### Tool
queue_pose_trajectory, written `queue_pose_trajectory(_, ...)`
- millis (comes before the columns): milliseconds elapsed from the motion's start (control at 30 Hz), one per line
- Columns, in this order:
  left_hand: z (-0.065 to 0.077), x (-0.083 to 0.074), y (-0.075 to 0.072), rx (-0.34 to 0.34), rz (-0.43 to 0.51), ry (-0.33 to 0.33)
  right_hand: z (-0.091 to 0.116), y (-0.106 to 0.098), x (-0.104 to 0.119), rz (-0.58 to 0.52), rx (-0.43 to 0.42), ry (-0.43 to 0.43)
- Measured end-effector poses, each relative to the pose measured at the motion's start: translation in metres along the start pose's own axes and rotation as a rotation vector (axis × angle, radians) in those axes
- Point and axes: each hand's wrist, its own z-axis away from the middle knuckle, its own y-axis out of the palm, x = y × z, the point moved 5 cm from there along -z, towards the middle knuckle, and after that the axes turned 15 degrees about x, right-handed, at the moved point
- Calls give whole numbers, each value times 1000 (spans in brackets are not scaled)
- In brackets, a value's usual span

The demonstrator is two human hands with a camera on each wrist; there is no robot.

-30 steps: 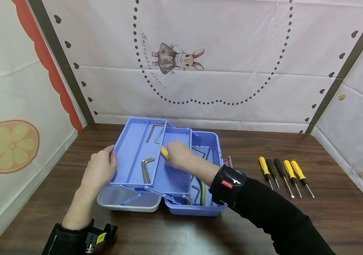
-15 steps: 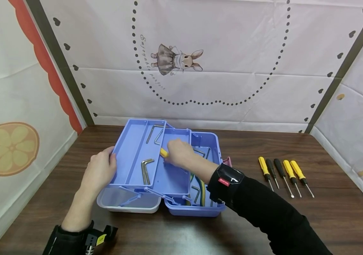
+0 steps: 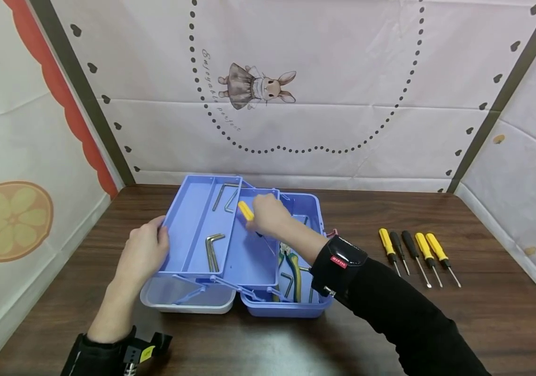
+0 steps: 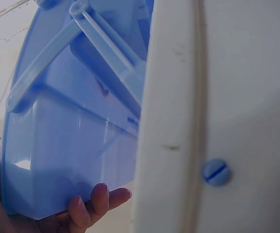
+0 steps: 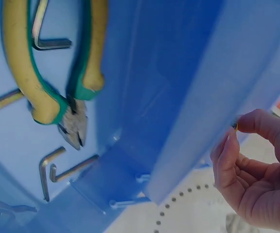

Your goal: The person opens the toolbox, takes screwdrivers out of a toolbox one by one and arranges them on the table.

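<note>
A blue toolbox (image 3: pixel 291 311) stands with its trays folded out to the left. My left hand (image 3: pixel 143 250) holds the upper tray (image 3: pixel 185 224) by its left edge; in the left wrist view the fingers (image 4: pixel 100 198) curl under it. My right hand (image 3: pixel 270 215) pinches a yellow-handled screwdriver (image 3: pixel 245 210) above the lower tray (image 3: pixel 249 266), its thin shaft slanting down toward the right. Most of the grip is hidden by the hand. Bent hex keys (image 3: pixel 212 251) lie in the upper tray. Yellow-green pliers (image 5: pixel 45 97) and more hex keys (image 5: pixel 52 172) lie in the box bottom.
Several screwdrivers (image 3: pixel 419 254) with yellow or black handles lie in a row on the brown table (image 3: pixel 366 209), right of the toolbox. A translucent lid (image 3: pixel 188 300) lies under the trays. Fabric walls (image 3: pixel 334 78) enclose the table's back and sides.
My right hand has risen slightly and turned, so the screwdriver's handle tilts up and its shaft shows. More of the pliers is visible. The left hand stays on the tray edge.
</note>
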Motion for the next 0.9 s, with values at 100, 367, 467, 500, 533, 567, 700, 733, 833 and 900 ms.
queue_pose_trajectory(100,1,2,0,12,4,-11,7,-12,-4,-87,-26,-7)
queue_pose_trajectory(367,2,4,0,12,-1,-16,30,-46,-28,-197,-72,26)
queue_pose_trajectory(467,1,4,1,15,1,-16,40,-56,-48,-224,-84,41)
queue_pose_trajectory(500,1,4,1,15,1,-15,44,-58,-57,-222,-93,49)
queue_pose_trajectory(533,1,4,2,15,1,-14,48,-61,-66,-214,-103,59)
queue_pose_trajectory(567,1,3,2,15,2,-12,52,-62,-76,-204,-116,67)
queue_pose_trajectory(700,-1,2,1,12,-2,-6,65,-63,-118,-179,-157,92)
queue_pose_trajectory(733,-1,2,1,11,-3,-3,68,-61,-128,-176,-160,95)
queue_pose_trajectory(833,-1,2,1,6,-7,-1,74,-53,-155,-163,-149,126)
queue_pose_trajectory(900,-2,2,1,10,-3,-5,77,-46,-170,-156,-134,163)
